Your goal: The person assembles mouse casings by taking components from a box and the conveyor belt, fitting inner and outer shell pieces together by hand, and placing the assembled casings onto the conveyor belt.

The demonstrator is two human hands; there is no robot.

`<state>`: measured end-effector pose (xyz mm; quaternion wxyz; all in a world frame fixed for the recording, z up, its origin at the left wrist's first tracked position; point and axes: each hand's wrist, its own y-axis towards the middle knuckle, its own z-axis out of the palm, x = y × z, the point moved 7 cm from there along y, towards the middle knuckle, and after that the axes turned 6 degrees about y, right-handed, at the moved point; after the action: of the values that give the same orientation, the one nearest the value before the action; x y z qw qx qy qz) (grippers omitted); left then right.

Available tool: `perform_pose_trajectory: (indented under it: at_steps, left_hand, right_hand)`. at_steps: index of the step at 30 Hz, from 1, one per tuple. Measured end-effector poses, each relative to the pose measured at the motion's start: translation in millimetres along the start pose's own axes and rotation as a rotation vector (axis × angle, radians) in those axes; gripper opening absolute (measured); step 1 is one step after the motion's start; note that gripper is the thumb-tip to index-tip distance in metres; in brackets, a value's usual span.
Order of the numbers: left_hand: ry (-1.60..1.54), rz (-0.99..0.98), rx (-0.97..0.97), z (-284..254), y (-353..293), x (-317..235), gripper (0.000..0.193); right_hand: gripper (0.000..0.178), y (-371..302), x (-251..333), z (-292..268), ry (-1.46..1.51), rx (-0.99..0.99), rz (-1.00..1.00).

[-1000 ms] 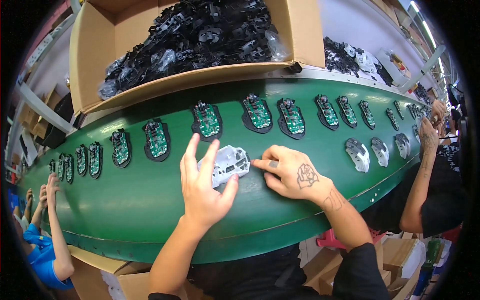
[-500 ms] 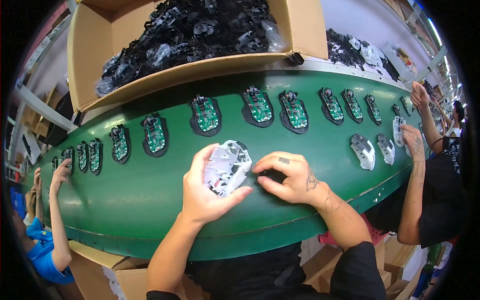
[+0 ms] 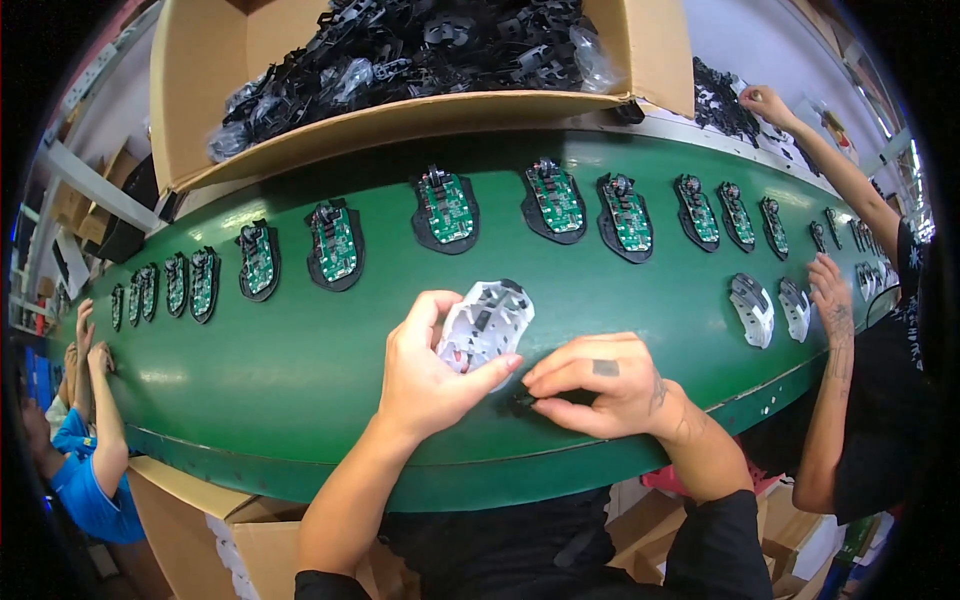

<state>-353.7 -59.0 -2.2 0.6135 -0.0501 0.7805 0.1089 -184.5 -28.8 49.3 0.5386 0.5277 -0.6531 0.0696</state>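
My left hand is closed around a white mouse top shell, fingers at its left side and thumb along the lower edge. The shell's hollow inside faces up, showing ribs, dark patches and a small reddish spot. Just to the right and below it, my right hand pinches a small black plastic part between thumb and fingertips. The fingers cover most of that part, so its shape is unclear. Beyond my hands, a row of black mouse bases with green circuit boards lies along the green belt.
A cardboard box heaped with black plastic parts stands at the back. White-and-grey mouse shells lie at the right. A co-worker's arms reach in from the right; another person's hands are at the far left.
My right hand has dropped slightly below the shell, and the black part shows between its fingertips. The shell has tilted. The right co-worker's far hand has moved to the black parts at the back.
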Motion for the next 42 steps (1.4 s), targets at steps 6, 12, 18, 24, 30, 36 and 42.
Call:
perform_pose_trajectory:
  at_steps: [6,12,18,24,30,36,42]
  left_hand:
    - [-0.111,-0.030,0.076,6,-3,-3,0.061]
    - [-0.381,-0.074,0.382,24,-14,-11,0.086]
    - [-0.611,-0.224,0.461,32,-22,-12,0.079]
    - [-0.425,-0.304,0.403,29,-23,1,0.058]
    - [-0.392,-0.285,0.322,26,-23,-4,0.052]
    - [-0.356,-0.296,0.335,24,-25,-3,0.051]
    - [-0.384,-0.295,0.315,21,-24,-3,0.053]
  right_hand:
    - [0.035,-3,14,-5,-0.222,-0.174,-0.117]
    - [0.040,-2,26,-10,-0.407,-0.324,-0.174]
    - [0.038,7,10,-1,-0.432,-0.278,0.002]
    - [0.034,7,4,9,-0.370,-0.229,-0.018]
    - [0.029,11,9,6,-0.415,-0.315,-0.029]
    - [0.028,9,7,4,-0.448,-0.315,-0.033]
    - [0.026,12,5,6,-0.492,-0.288,-0.006]
